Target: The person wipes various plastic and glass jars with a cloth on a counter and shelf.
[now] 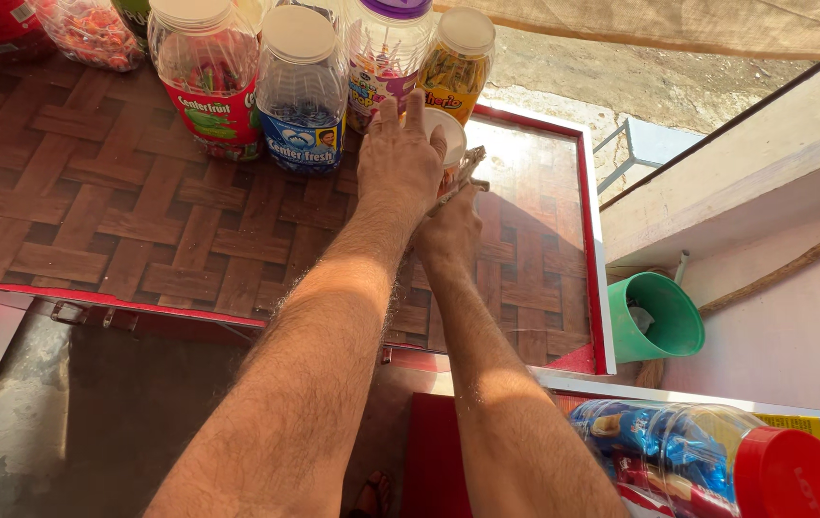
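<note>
Counter: a glass-topped counter (93,221) with a red frame and a brown woven pattern beneath the glass; both arms reach across it from the near side.
Left hand: the left hand (398,163) lies palm down, fingers extended and close together, fingertips resting against the near edge of a white paper cup (452,134). It grips nothing that can be seen.
Right hand: the right hand (450,230) sits just behind and below the left, fingers curled round a thin metal tool (463,177). The tool's tip rises past the left hand's knuckles, beside the cup. Its exact kind cannot be told.
Blue-label jar: a clear plastic jar (301,91) with a white lid and blue label stands just left of the left fingertips, almost touching the hand's edge.
Red-label jar: a clear jar (207,77) with a red and green label, holding wrapped sweets, stands further left of the fingers.
Purple-lid jar: a jar (386,53) with a purple lid stands directly beyond the fingertips.
Yellow jar: a jar (456,62) of yellow packets stands beyond the fingers, slightly right, behind the cup.
Red-lid jar: a jar (717,460) with a red lid lies on its side well behind the hands, near the right elbow.
Green bucket: a green bucket (655,317) sits off the counter, right of the right wrist and well apart.
White cup: smallest item, partly hidden under the left fingers; contents not visible.
</note>
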